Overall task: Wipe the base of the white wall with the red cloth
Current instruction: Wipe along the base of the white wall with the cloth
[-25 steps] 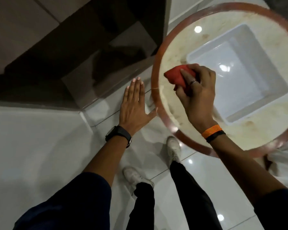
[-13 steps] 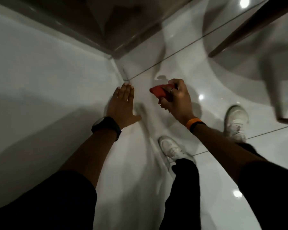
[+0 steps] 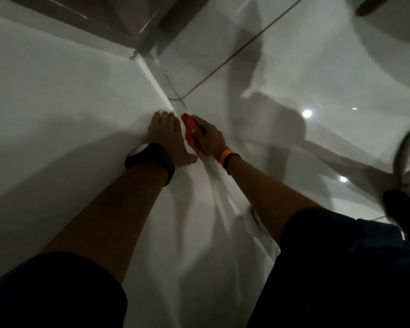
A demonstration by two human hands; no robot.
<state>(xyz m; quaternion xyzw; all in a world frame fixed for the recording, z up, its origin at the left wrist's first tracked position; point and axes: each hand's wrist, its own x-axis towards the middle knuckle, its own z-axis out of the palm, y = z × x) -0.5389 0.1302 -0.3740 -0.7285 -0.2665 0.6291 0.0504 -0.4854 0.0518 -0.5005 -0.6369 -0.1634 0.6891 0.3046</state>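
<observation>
The right hand point(image 3: 207, 138) clutched the bunched red cloth point(image 3: 191, 131), pressing it against the base of the smooth white wall point(image 3: 64, 95) where it met the glossy pale tiled floor point(image 3: 282, 74). Just beside it, the left hand point(image 3: 168, 136) lay flat and spread on the wall, fingers pointing downward, both forearms extended.

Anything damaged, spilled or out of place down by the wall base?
Nothing stands out. The right hand presses the red cloth along the wall base, the left hand flat on the wall beside it.
</observation>
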